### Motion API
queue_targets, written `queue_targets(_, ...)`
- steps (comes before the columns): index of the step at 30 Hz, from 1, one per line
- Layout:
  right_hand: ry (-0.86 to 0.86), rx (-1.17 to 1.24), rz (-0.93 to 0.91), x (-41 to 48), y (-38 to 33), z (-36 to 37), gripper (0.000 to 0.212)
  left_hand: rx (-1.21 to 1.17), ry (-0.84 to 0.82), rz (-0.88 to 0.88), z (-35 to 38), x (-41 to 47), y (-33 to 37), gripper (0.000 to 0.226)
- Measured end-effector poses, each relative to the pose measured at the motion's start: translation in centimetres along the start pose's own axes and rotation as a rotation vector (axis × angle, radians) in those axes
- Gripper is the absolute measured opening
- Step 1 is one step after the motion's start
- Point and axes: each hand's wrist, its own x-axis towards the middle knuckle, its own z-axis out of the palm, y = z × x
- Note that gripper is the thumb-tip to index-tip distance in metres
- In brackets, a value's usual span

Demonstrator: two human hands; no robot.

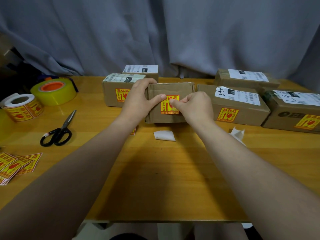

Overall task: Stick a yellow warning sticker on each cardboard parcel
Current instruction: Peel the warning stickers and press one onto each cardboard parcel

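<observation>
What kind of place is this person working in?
Probably a small parcel-packing station, perhaps at home: a wooden table before a grey curtain carries cardboard parcels with shipping labels, a roll of yellow warning stickers, packing tape and scissors.

This is looking like a small parcel-packing station. Cardboard parcels (240, 110) bearing printed shipping labels (237, 96) are sitting on a wooden table (164, 170), with a roll of yellow warning stickers (22, 106), a roll of clear packing tape (53, 92) and black scissors (58, 131) lying at its left side. A grey curtain (155, 32) is hanging behind.
</observation>
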Motion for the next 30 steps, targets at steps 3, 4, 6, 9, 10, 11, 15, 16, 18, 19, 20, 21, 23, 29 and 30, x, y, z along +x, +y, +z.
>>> queue_targets(3,0.051,-0.035,0.012,0.1,0.2,-0.8,0.044,0.003,-0.010,-0.008,-0.1,0.0,0.1,0.046)
queue_targets(4,0.064,-0.040,0.003,0.0,0.3,-1.0,0.046,0.005,-0.011,-0.009,-0.1,0.1,0.1,0.046)
queue_targets(6,0.084,-0.015,-0.026,-0.1,0.5,-1.3,0.051,0.009,-0.010,-0.011,-0.2,0.1,0.2,0.046)
queue_targets(9,0.084,-0.025,-0.053,-0.2,0.2,-1.2,0.063,0.033,-0.004,-0.013,0.4,-0.2,0.3,0.046)
queue_targets(10,0.080,-0.047,-0.055,-0.1,0.0,-1.1,0.067,0.059,0.000,-0.011,0.8,-0.3,0.3,0.047)
queue_targets(11,0.077,-0.064,-0.056,0.0,0.0,-1.1,0.068,0.088,0.002,-0.012,1.2,-0.3,0.3,0.049)
queue_targets(15,0.075,-0.078,-0.069,0.4,0.2,-1.2,0.056,0.142,-0.045,-0.024,1.4,-0.2,0.2,0.061)
queue_targets(16,0.071,-0.081,-0.075,0.4,0.2,-1.3,0.054,0.153,-0.075,-0.017,1.2,-0.1,0.1,0.068)
queue_targets(18,0.062,-0.075,-0.087,0.5,0.3,-1.3,0.052,0.191,-0.141,0.005,0.7,-0.2,0.0,0.086)
queue_targets(19,0.061,-0.067,-0.091,0.5,0.4,-1.2,0.052,0.203,-0.167,0.010,0.5,-0.2,-0.1,0.092)
queue_targets(20,0.063,-0.059,-0.095,0.4,0.5,-1.2,0.053,0.205,-0.183,0.014,0.4,-0.3,0.0,0.095)
queue_targets(21,0.066,-0.053,-0.102,0.4,0.6,-1.2,0.055,0.207,-0.189,0.020,0.4,-0.4,-0.1,0.095)
queue_targets(23,0.069,-0.056,-0.128,0.2,0.8,-1.1,0.061,0.216,-0.183,0.033,0.3,-0.6,-0.2,0.091)
queue_targets(29,0.040,-0.111,-0.243,-0.6,1.0,-1.1,0.074,0.211,-0.119,0.046,-0.2,-0.8,-0.3,0.063)
queue_targets(30,0.034,-0.108,-0.258,-0.7,1.1,-1.0,0.080,0.202,-0.113,0.041,-0.3,-0.7,-0.3,0.059)
